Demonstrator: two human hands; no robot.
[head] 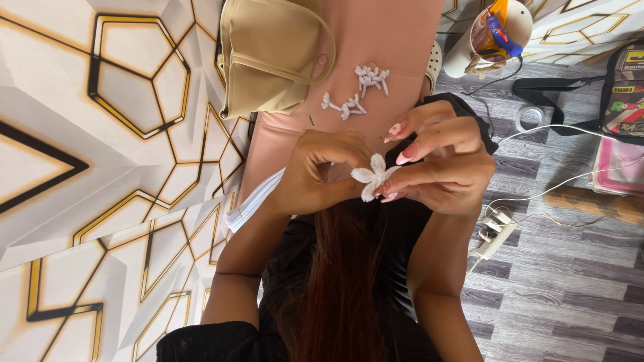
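Note:
Both my hands meet over my lap, above a pink surface. My left hand is curled, its fingertips pinching one side of a small white fuzzy flower made of looped petals. My right hand, with long pink nails, pinches the flower's other side. More white fuzzy pieces lie scattered on the pink surface beyond my hands. A bundle of white strips sticks out under my left wrist.
A beige bag rests on the pink surface at the far left. A white cup of tools, a tape roll, a dark patterned bag and a white power strip with cables lie on the grey plank floor.

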